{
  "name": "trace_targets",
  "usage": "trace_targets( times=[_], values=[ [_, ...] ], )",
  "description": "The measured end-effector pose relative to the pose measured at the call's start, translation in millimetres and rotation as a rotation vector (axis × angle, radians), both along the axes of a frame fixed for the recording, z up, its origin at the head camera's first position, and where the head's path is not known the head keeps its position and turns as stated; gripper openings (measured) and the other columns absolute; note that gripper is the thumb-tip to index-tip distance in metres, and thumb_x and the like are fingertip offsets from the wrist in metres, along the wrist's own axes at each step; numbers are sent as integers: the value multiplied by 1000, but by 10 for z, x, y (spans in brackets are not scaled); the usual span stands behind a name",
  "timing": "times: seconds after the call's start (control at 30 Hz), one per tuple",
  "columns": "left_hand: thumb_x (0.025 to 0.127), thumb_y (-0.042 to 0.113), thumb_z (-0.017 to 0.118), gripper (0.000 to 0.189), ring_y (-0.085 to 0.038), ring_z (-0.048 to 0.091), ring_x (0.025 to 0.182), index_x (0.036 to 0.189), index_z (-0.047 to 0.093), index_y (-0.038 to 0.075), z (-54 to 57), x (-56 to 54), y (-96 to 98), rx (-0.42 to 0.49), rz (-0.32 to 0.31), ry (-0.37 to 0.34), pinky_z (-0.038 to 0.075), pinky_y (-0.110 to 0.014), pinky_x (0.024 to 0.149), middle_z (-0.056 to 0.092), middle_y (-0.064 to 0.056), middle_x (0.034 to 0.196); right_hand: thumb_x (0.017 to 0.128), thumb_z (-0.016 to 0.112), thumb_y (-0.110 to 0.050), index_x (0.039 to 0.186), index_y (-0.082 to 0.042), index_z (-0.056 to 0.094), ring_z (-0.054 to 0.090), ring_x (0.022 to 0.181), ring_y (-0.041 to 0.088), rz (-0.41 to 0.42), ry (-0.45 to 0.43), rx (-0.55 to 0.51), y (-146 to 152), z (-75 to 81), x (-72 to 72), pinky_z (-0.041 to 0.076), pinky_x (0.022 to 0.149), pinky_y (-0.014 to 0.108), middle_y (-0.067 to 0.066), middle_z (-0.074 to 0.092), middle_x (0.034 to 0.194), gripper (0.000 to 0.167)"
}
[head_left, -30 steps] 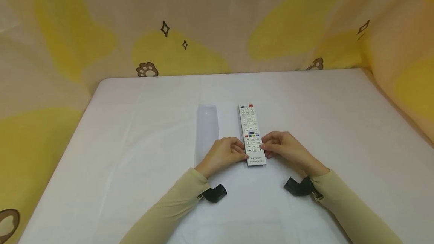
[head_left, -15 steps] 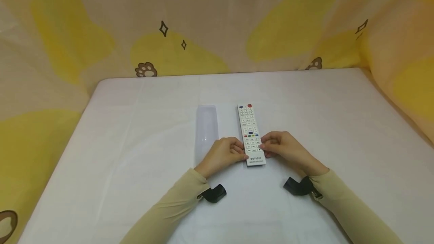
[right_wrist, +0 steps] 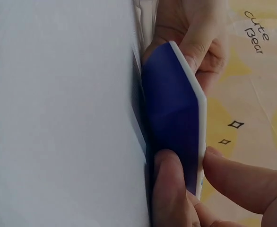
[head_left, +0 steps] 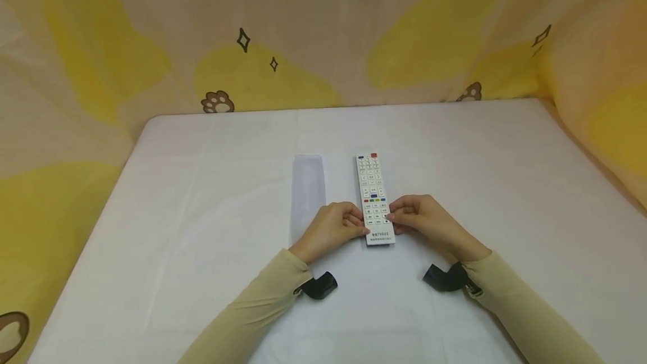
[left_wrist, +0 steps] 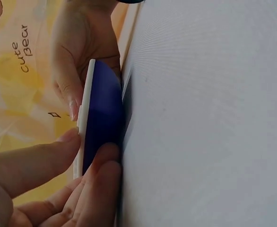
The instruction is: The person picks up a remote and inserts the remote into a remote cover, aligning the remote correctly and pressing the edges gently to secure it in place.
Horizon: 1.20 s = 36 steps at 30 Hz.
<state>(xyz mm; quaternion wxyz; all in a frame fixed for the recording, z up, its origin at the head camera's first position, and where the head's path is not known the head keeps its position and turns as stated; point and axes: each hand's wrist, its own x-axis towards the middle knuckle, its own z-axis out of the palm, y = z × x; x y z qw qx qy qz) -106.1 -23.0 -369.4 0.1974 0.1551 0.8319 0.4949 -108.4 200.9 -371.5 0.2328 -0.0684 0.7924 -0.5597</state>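
A white remote control (head_left: 372, 195) with a blue underside (left_wrist: 103, 109) lies lengthwise on the table, its red button at the far end. My left hand (head_left: 333, 226) grips its left edge near the close end, thumb on the top face and fingers against the side. Across from it, my right hand (head_left: 422, 221) pinches the right edge the same way, thumb on top. Both wrist views show fingers low against the blue body, close to the tabletop. Left of the remote lies a clear plastic sleeve or tray (head_left: 308, 187), its near end hidden behind my left hand.
The white-covered table (head_left: 212, 229) extends around the hands. A yellow patterned cloth (head_left: 303, 32) hangs behind its far edge and along the sides. A black wrist camera mount (head_left: 320, 285) sits by each sleeve.
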Motion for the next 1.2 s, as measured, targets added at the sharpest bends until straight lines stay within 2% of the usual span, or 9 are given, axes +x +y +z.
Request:
trace_targets(
  times=[0.37,0.63,0.97,1.2],
  values=[
    [80,10,75,21,-9,67,74,95,65,-1,37,-3,26,5,18,11,51,-20,69,70,-5,83,91,58,-3,111,18,52,65,80,13,-16,-8,-42,16,-3,-2,55,73,26,20,67,98,30],
    [80,11,75,23,-10,68,76,98,65,2,27,18,27,25,65,24,51,-22,71,71,-5,86,91,59,-5,113,18,51,64,83,13,-54,-24,-88,5,-27,8,54,76,26,20,65,102,33],
    [79,10,76,27,-12,68,77,102,64,0,28,35,30,62,101,30,52,-21,68,71,-6,87,91,60,-7,115,18,51,64,86,13,-74,-46,-143,-3,-10,15,54,77,26,18,64,105,36],
    [79,7,76,27,-14,69,78,102,64,-2,31,34,28,74,103,40,53,-20,68,71,-9,87,90,61,-7,116,19,51,64,86,13,-88,-55,-176,-16,-8,14,54,77,26,16,65,104,37]
  ],
)
